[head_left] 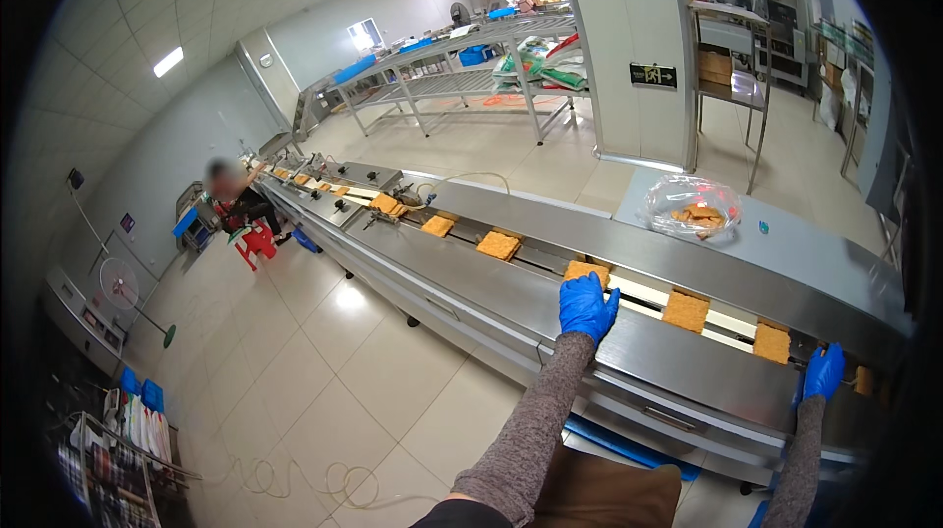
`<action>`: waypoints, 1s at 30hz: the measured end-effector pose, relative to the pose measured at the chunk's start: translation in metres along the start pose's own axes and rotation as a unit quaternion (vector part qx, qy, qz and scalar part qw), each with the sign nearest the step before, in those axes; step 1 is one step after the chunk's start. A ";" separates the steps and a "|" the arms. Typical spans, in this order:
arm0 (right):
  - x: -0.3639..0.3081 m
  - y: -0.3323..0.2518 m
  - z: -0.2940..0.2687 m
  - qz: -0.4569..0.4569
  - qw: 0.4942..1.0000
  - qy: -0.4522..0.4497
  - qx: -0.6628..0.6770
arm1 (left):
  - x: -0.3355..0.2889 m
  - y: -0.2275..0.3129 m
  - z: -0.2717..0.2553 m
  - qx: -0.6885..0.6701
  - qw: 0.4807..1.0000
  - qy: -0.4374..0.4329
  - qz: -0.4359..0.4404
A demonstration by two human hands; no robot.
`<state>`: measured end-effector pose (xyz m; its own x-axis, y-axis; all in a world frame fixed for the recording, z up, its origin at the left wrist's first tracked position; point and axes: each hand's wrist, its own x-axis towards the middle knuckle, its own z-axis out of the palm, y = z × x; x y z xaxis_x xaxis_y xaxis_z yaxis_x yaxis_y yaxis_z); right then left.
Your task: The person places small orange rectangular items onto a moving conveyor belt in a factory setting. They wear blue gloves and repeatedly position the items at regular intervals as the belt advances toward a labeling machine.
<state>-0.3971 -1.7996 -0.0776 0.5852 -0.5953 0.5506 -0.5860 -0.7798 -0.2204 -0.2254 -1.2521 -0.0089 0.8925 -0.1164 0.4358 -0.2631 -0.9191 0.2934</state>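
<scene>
On the steel conveyor [457, 271] lay a golden square slab [581, 269]; we had our left hand [587, 308] half-curled at it, grip unclear. Toward the conveyor's right end, our right hand [823, 372] was partly bent, its hold hidden.

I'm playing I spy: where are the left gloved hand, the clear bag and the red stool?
Left hand [585, 308], head view: back of the hand.
Clear bag [691, 190], head view: upper plastic wall.
Red stool [257, 241], head view: upper part.
</scene>
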 end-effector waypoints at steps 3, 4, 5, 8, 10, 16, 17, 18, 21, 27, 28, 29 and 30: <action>0.000 -0.017 -0.018 0.003 0.998 -0.047 0.030 | -0.001 0.000 0.003 -0.024 0.998 0.051 0.029; -0.002 -0.011 -0.010 -0.006 0.998 -0.026 0.050 | -0.002 0.001 0.005 -0.012 0.997 0.060 0.037; -0.003 -0.003 -0.004 -0.016 0.997 -0.005 0.070 | -0.002 0.002 0.007 -0.009 0.995 0.084 0.051; 0.000 -0.013 -0.009 0.039 0.994 -0.096 -0.017 | -0.002 -0.002 0.008 0.003 0.992 0.109 0.064; -0.001 -0.006 -0.008 0.064 0.993 -0.103 0.010 | -0.002 0.001 0.005 0.000 0.998 0.052 0.046; 0.000 -0.012 -0.013 0.097 0.990 -0.101 0.003 | -0.001 -0.001 0.006 -0.004 1.000 0.026 -0.007; 0.000 -0.004 -0.006 0.094 0.992 -0.084 0.000 | -0.001 -0.001 0.010 0.049 0.995 0.088 -0.012; -0.001 0.005 0.002 0.062 0.997 -0.035 0.009 | -0.004 -0.002 0.017 0.101 0.983 0.150 -0.018; -0.003 0.019 0.011 0.001 0.998 0.055 0.025 | -0.006 -0.002 0.026 0.145 0.979 0.141 -0.033; -0.004 -0.010 -0.016 0.000 1.000 0.001 0.001 | 0.000 0.005 0.004 -0.002 1.000 0.014 0.017; -0.007 -0.010 -0.016 -0.037 0.998 0.057 0.017 | 0.000 0.006 0.006 -0.004 0.998 0.058 0.040; -0.007 -0.006 -0.019 -0.014 1.000 0.004 0.002 | -0.001 0.007 0.007 -0.008 0.997 0.058 0.043; -0.004 -0.033 -0.030 0.003 0.999 -0.050 -0.003 | -0.002 0.001 0.002 -0.003 0.997 0.062 0.039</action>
<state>-0.3976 -1.7657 -0.0485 0.6348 -0.6160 0.4664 -0.5919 -0.7757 -0.2189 -0.2264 -1.2536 -0.0114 0.8166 -0.1396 0.5601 -0.3327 -0.9068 0.2590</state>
